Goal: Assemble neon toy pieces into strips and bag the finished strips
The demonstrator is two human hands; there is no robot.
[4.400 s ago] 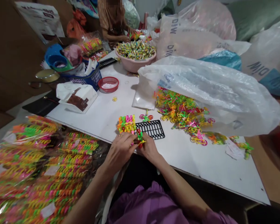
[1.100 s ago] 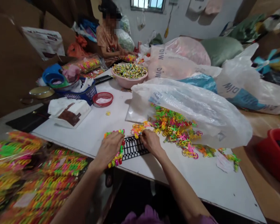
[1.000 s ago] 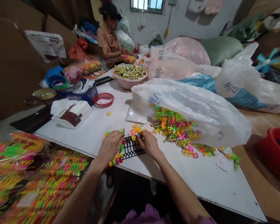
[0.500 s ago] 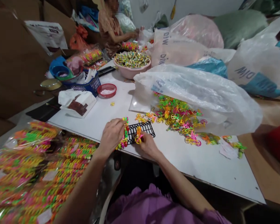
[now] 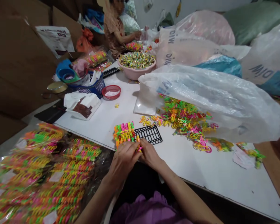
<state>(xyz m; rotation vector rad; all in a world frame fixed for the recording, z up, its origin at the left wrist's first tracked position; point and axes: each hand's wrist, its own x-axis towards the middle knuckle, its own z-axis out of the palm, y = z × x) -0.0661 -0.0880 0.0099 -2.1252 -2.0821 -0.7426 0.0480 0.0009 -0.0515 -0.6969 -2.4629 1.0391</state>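
Note:
A black plastic grid tray (image 5: 154,134) lies near the table's front edge. Rows of colourful small plastic toys (image 5: 123,132) stand packed on its left part; the slots on the right are bare. My left hand (image 5: 124,155) and my right hand (image 5: 150,153) meet at the tray's front edge. Between their fingertips is an orange and yellow small plastic toy (image 5: 138,140), partly hidden by the fingers. Both hands are closed around it. To the right spreads a loose heap of similar toys with ring-shaped parts (image 5: 182,115), spilling from a clear plastic bag (image 5: 214,93).
Bagged toys (image 5: 67,177) are stacked at the left, below table height. A tissue pack (image 5: 82,105), a red basket (image 5: 111,92), a blue basket (image 5: 96,87) and a pink basin (image 5: 136,72) stand farther back. Across the table sits another person (image 5: 114,31). Large sacks (image 5: 189,46) fill the back right.
My left hand has moved from the packed rows toward the front edge, uncovering them. My right hand has brought the toy nearer, and both hands now meet at it. The view has shifted slightly.

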